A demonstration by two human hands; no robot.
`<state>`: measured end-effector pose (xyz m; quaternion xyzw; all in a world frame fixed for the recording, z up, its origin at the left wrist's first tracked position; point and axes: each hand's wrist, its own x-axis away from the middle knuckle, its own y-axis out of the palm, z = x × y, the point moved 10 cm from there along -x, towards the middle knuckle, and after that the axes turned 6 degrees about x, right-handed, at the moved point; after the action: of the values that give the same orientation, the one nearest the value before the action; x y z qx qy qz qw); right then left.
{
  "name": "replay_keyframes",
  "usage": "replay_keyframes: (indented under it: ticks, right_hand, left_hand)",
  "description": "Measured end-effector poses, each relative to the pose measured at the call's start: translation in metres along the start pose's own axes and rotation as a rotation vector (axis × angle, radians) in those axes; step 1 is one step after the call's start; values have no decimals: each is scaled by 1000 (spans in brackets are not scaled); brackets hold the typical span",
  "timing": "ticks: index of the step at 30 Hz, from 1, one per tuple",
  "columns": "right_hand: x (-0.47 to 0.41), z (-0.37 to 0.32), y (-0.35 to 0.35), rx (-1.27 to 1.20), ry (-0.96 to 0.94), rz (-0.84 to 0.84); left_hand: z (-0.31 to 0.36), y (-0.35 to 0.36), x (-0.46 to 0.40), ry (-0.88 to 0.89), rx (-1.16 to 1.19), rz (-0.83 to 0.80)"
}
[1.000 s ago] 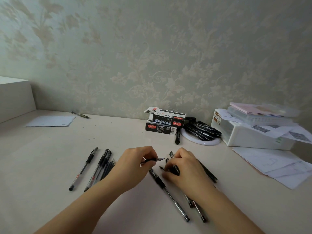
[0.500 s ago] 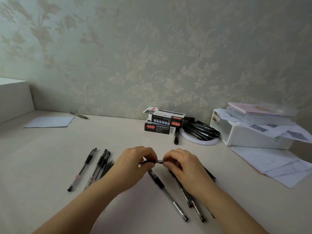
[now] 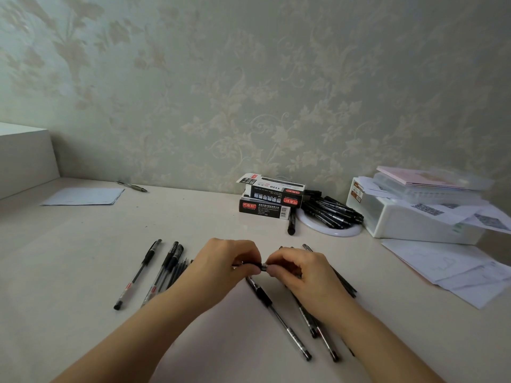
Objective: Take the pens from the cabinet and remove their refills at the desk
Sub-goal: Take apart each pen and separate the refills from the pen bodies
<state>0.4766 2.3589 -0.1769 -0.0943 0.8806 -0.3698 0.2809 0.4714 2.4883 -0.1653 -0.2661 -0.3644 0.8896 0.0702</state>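
A black gel pen (image 3: 261, 265) is held level just above the desk (image 3: 83, 244), between both hands. My left hand (image 3: 225, 268) grips its barrel and my right hand (image 3: 300, 272) pinches its tip end. Only a short stretch of the pen shows between my fingers. Several black pens (image 3: 278, 316) lie on the desk under and in front of my right hand. More pens (image 3: 137, 275) and thin dark refills (image 3: 178, 269) lie left of my left hand.
Two stacked pen boxes (image 3: 272, 199) stand at the back. Beside them a white round plate (image 3: 330, 230) carries a heap of black markers (image 3: 331, 211). A white storage box (image 3: 414, 219) and loose papers (image 3: 459, 269) fill the right. A sheet (image 3: 83, 196) lies far left.
My right hand left the pens on the desk and came up to the pen in my left hand. It now pinches the tip end, where a bare tip showed before.
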Motion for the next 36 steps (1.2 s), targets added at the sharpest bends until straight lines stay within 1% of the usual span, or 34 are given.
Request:
replay_keyframes:
  ticks: [3,6,10,14,24,30,33,36]
  right_hand:
    - [0,-3,4,35,-22,-12]
    - [-1,-4,3,56,-30,-10]
    - [1,-3,-9,-119,14,47]
    - [1,-1,-14,-163,30,70]
    - [0,-3,-16,-111,-4,61]
    - [0,-5,-15,-94,-2,77]
    - [-1,-8,-13,-41,-20,94]
    - [-1,-9,-16,19,-22,156]
  left_hand:
    - [-1,10,2,5,-106,-83]
    - [0,13,2,13,-128,-119]
    - [17,-2,0,107,-183,0]
    - [25,-3,1,137,-194,24]
    - [28,1,0,166,-178,28]
    - [25,-2,0,165,-130,70]
    - [22,-3,2,140,-111,108]
    - [19,-12,3,99,-86,189]
